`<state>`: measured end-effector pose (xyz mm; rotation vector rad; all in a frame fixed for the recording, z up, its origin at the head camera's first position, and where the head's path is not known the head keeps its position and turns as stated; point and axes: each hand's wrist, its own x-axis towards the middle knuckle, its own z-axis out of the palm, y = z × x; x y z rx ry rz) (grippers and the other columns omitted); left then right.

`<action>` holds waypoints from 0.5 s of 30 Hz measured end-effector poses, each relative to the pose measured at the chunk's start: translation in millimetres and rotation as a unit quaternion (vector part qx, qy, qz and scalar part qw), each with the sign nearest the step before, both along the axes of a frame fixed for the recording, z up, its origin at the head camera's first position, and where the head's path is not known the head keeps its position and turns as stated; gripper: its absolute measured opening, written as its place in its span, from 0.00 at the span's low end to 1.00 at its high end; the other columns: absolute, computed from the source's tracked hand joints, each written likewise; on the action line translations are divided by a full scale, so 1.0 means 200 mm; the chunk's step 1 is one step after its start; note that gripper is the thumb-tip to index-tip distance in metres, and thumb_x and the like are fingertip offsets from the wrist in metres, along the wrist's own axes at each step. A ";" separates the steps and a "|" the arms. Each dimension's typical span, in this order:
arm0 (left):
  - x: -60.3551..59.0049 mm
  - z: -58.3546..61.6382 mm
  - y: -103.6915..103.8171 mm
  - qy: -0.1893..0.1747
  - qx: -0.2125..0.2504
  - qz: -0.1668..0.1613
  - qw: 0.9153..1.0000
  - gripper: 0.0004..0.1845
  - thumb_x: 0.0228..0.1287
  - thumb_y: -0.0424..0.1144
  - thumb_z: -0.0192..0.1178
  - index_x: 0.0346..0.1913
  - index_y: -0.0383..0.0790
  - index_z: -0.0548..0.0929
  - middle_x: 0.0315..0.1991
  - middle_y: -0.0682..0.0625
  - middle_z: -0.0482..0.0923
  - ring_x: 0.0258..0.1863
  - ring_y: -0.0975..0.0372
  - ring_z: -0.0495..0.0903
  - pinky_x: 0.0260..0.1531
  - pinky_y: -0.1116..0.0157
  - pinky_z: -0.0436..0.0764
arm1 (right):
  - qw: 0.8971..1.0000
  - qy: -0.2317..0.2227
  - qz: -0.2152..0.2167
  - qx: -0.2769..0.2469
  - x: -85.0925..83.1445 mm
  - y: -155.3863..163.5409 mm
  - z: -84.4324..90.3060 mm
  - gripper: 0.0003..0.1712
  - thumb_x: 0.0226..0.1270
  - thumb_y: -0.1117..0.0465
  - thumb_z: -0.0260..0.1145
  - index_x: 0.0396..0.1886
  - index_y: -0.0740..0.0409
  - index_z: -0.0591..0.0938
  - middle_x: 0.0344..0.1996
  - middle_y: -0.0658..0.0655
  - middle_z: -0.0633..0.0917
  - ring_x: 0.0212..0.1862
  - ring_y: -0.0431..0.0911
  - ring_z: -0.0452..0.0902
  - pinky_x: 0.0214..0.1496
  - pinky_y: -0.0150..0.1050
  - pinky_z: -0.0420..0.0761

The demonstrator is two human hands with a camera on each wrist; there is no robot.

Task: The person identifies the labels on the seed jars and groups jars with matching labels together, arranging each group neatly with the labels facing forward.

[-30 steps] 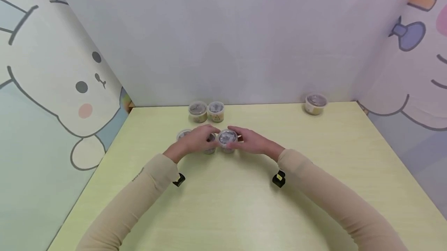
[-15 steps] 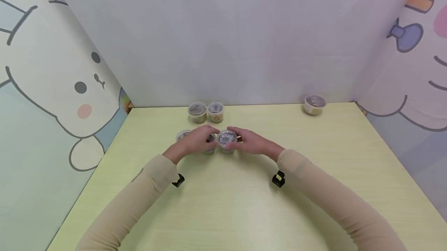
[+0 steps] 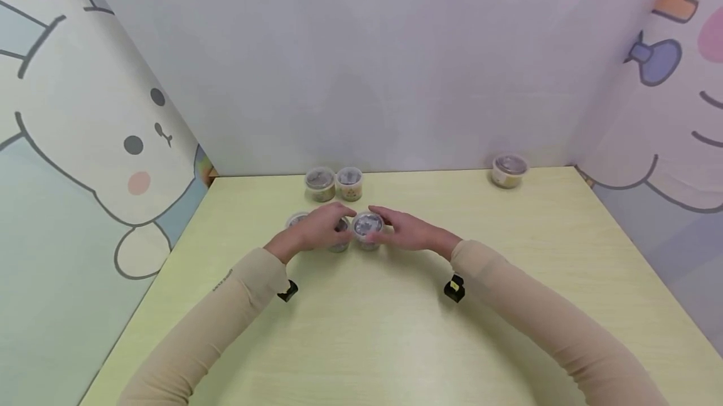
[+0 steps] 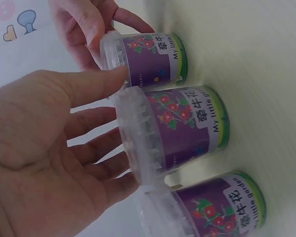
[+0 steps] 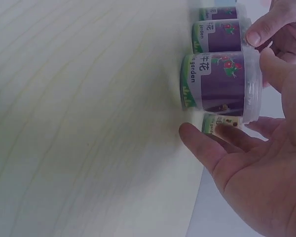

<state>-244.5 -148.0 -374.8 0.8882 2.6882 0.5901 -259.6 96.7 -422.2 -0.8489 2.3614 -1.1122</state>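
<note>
Three small plastic tubs with clear lids and purple flower labels stand in a row on the table. My left hand (image 3: 322, 227) reaches over the row from the left. Its thumb and fingers grip the lid of the middle tub (image 4: 182, 128); in the head view it hides much of this tub. Partly behind that hand is the left tub (image 3: 296, 217). The right tub (image 3: 368, 225) stands close beside the middle one, upright. My right hand (image 3: 409, 230) holds its lid between thumb and fingers, while a lower finger (image 5: 204, 148) sticks out apart from the tub.
Behind the row, a wider lidded tub (image 3: 320, 184) and a narrower tub (image 3: 350, 184) stand side by side near the back wall. Another wide tub (image 3: 509, 171) is at the back right of the pale wooden table (image 3: 361, 331). Cartoon-printed sheets flank the table.
The hands and tubs keep their places. Only a slight shift of the head view shows.
</note>
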 end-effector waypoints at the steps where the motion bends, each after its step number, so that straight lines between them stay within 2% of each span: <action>1: -0.01 0.01 0.01 -0.007 -0.002 0.000 1.000 0.28 0.68 0.38 0.67 0.66 0.27 0.75 0.64 0.37 0.75 0.64 0.49 0.74 0.66 0.52 0.71 | 1.000 0.005 0.000 0.008 -0.01 0.01 0.01 0.46 0.76 0.45 0.63 0.81 0.61 0.54 0.75 0.61 0.65 0.74 0.56 0.62 0.73 0.55 0.64; 2: -0.02 0.01 0.01 -0.013 -0.005 -0.002 1.000 0.30 0.67 0.38 0.68 0.67 0.28 0.74 0.65 0.37 0.74 0.65 0.49 0.73 0.66 0.51 0.71 | 1.000 0.010 -0.002 0.016 -0.01 0.03 0.01 0.45 0.76 0.44 0.62 0.81 0.60 0.55 0.76 0.61 0.64 0.75 0.57 0.61 0.73 0.56 0.64; 5: -0.03 0.06 0.05 -0.038 -0.010 -0.009 0.999 0.34 0.64 0.37 0.71 0.70 0.31 0.71 0.68 0.39 0.71 0.58 0.51 0.79 0.61 0.53 0.76 | 0.999 0.027 -0.011 0.044 -0.04 0.11 0.05 0.42 0.78 0.44 0.59 0.81 0.58 0.58 0.77 0.62 0.62 0.74 0.61 0.60 0.72 0.59 0.64; 8: -0.06 0.12 0.10 -0.037 -0.020 -0.027 0.999 0.34 0.65 0.39 0.70 0.71 0.33 0.71 0.69 0.40 0.71 0.60 0.50 0.78 0.62 0.53 0.75 | 0.994 0.047 -0.008 0.094 -0.07 0.25 0.12 0.37 0.80 0.46 0.57 0.78 0.62 0.63 0.75 0.65 0.65 0.73 0.64 0.61 0.72 0.61 0.64; 12: -0.11 0.17 0.21 -0.019 -0.043 -0.057 0.997 0.28 0.71 0.42 0.65 0.69 0.35 0.74 0.68 0.43 0.73 0.68 0.51 0.69 0.67 0.55 0.70 | 0.977 0.058 0.024 0.203 -0.12 0.50 0.20 0.33 0.81 0.48 0.55 0.73 0.67 0.69 0.70 0.69 0.70 0.72 0.66 0.63 0.73 0.62 0.61; 15: -0.14 0.20 0.31 -0.010 -0.079 -0.080 0.994 0.26 0.73 0.43 0.63 0.69 0.37 0.75 0.67 0.44 0.73 0.67 0.53 0.70 0.66 0.58 0.71 | 0.961 0.037 0.041 0.271 -0.15 0.68 0.26 0.33 0.81 0.48 0.54 0.70 0.71 0.70 0.66 0.72 0.73 0.68 0.67 0.67 0.70 0.62 0.65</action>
